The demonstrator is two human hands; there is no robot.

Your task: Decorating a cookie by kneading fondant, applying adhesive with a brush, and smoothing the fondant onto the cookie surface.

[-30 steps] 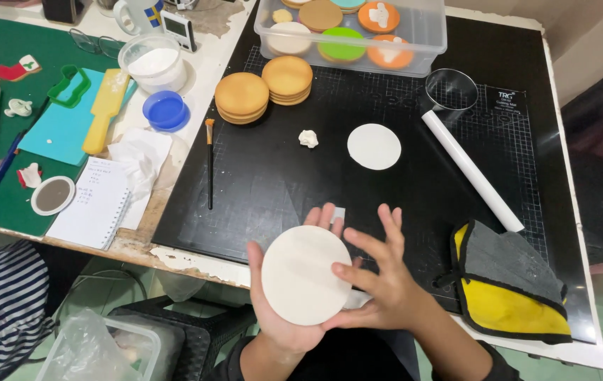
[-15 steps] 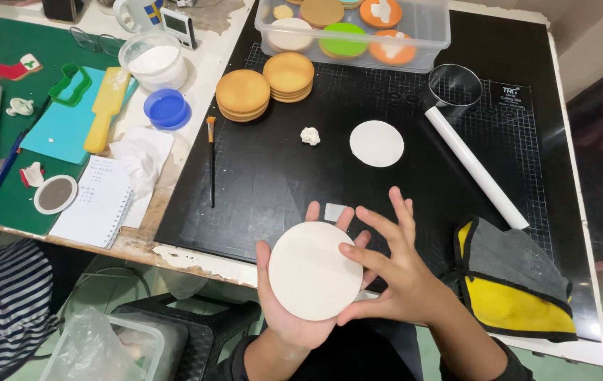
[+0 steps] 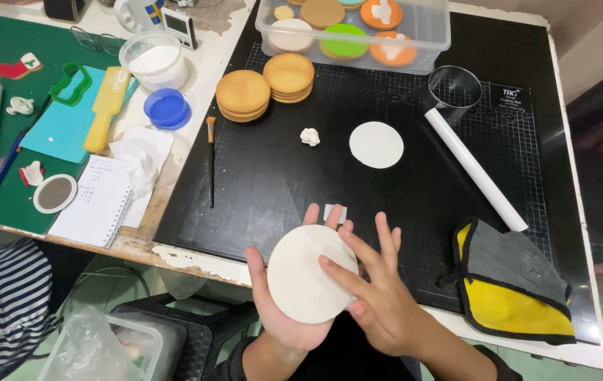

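A white disc (image 3: 310, 274) is cradled flat in the left hand (image 3: 288, 310) past the worktop's near edge, the grip loosely curled beneath it. The right hand (image 3: 379, 303) is spread open, 2 fingertips (image 3: 326, 262) laid on its face. Smoothing is best done lightly, from centre to rim.

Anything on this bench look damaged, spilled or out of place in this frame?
Two small things. The table edge below the black cutting mat is chipped and peeling. A crumpled white scrap lies loose on the mat. The white disc, held between left hand and right hand, looks intact.
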